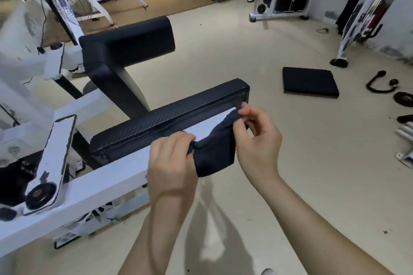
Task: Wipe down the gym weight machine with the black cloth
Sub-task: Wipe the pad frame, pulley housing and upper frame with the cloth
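Cloth (pixel 215 154): soft, light, limp; judged best held by its edges.
Left hand (pixel 171 163): fingers curled, gripping the cloth's left edge.
Right hand (pixel 257 138): pinching the upper right corner.
Position: cloth hangs stretched between both hands, just in front of the pad (pixel 169 118), near its right end.

Both hands stretch the black cloth (pixel 214 152) just beside the machine's long black pad (pixel 169 116): the left hand (pixel 172 163) grips one end, the right hand (pixel 257 138) pinches the other.
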{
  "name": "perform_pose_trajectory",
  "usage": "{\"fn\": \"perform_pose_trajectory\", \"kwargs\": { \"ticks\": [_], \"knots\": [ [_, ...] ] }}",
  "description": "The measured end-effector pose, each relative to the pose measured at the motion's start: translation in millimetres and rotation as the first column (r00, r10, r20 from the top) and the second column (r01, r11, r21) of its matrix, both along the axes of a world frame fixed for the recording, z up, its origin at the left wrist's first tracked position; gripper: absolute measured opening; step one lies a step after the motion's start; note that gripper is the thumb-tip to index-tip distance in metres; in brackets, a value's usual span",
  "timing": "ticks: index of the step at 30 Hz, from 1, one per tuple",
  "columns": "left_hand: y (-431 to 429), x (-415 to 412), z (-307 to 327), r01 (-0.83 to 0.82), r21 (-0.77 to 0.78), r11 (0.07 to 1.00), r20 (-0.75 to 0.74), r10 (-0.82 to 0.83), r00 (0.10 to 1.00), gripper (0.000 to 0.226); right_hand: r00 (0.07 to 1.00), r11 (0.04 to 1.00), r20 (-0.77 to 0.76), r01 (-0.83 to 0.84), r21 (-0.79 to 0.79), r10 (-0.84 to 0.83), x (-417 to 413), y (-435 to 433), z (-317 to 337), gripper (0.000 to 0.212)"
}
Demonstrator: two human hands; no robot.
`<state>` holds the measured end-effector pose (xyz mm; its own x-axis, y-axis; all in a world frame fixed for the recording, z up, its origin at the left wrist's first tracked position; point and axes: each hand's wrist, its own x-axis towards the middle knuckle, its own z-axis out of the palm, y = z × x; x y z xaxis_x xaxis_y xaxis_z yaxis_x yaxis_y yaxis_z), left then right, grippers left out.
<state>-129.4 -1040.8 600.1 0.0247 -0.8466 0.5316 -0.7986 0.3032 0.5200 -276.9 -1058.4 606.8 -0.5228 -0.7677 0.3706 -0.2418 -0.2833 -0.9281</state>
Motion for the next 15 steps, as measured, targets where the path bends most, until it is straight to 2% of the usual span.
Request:
{"fn": "perform_pose_trajectory", "kwargs": {
  "ticks": [1, 2, 3, 4, 5, 6, 8, 12, 15],
  "knots": [
    [-5.4, 8.7, -4.4, -0.05, -0.104, 0.993, 0.087, 0.059, 0.994, 0.02, 0.959, 0.995, -0.268, -0.102, -0.024, 0.092, 3.5, -7.0, -0.9, 0.017],
    [-11.5, 15.2, -5.7, -0.086, -0.155, 0.984, 0.139, 0.108, 0.984, 0.018, 0.818, 0.981, -0.55, -0.192, 0.02, 0.171, 7.6, -14.1, -6.7, 0.025],
    [-19.4, 20.6, -11.0, -0.096, -0.163, 0.982, 0.167, 0.123, 0.978, 0.018, 0.618, 0.972, -0.759, -0.221, 0.083, 0.205, 9.8, -20.4, -18.8, 0.038],
    [-24.6, 22.6, -16.5, -0.08, -0.164, 0.983, 0.205, 0.114, 0.972, 0.019, 0.445, 0.971, -0.872, -0.207, 0.121, 0.203, 10.2, -25.0, -31.3, 0.048],
    [-27.0, 23.2, -23.9, -0.053, -0.181, 0.982, 0.257, 0.099, 0.961, 0.018, 0.34, 0.975, -0.922, -0.181, 0.128, 0.184, 9.0, -27.4, -42.6, 0.055],
    [-28.1, 21.2, -31.8, -0.016, -0.216, 0.976, 0.325, 0.087, 0.942, 0.017, 0.297, 0.98, -0.942, -0.166, 0.112, 0.158, 6.8, -28.2, -50.6, 0.058],
    [-28.1, 14.6, -47.2, 0.069, -0.283, 0.957, 0.433, 0.064, 0.899, 0.023, 0.29, 0.986, -0.954, -0.163, 0.025, 0.072, 0.4, -28.0, -60.2, 0.057],
    [-31.0, -5.6, -53.3, 0.261, -0.281, 0.924, 0.459, -0.11, 0.881, 0.05, 0.341, 0.985, -0.94, -0.165, -0.051, 0.008, -20.5, -27.6, -65.0, 0.055],
    [-40.2, -18.2, -52.8, 0.265, -0.307, 0.914, 0.575, -0.044, 0.817, 0.066, 0.347, 0.979, -0.937, -0.184, -0.09, -0.021, -33.5, -32.3, -72.9, 0.065]
  ]
}}
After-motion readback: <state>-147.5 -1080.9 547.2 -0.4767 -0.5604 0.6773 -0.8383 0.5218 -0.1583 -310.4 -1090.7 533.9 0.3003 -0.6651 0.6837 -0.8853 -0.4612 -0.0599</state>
